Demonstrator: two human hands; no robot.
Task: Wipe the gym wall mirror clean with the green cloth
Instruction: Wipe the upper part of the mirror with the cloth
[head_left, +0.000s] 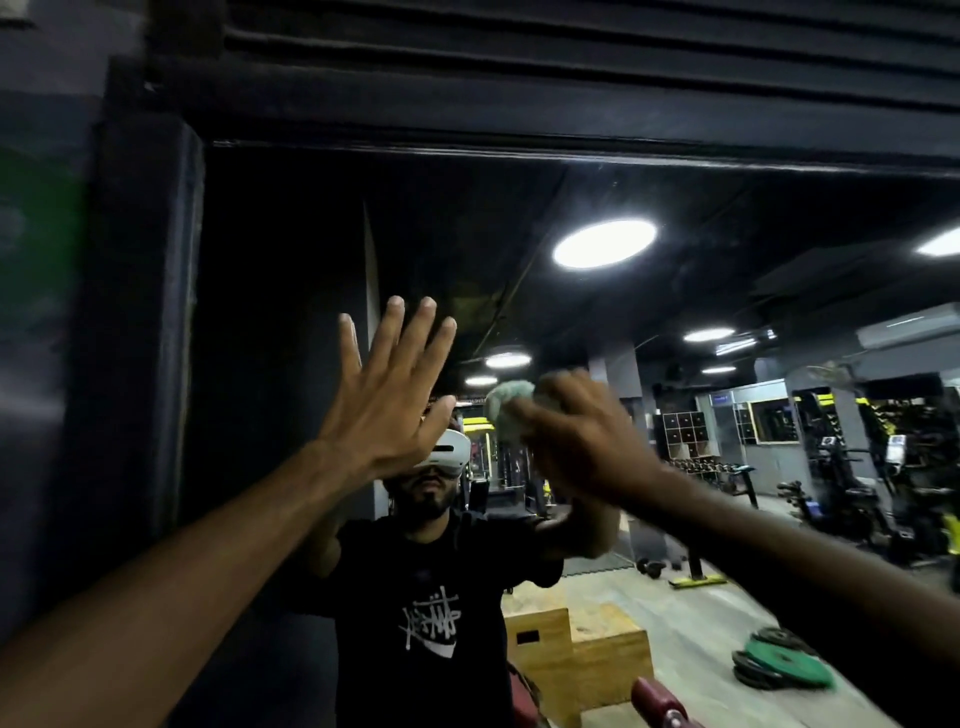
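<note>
Location: green cloth (510, 410) at frame centre, apparently pressed to mirror (701, 208).
Right side: right grip (584, 447) clenched round the wadded cloth, blurred.
Left side: left grip (382, 395) released, fingers spread flat, left of centre.
Handling: soft, light, limp; best held bunched in the palm.
Caution: glass rigid, fragile; moderate pressure advised.
</note>
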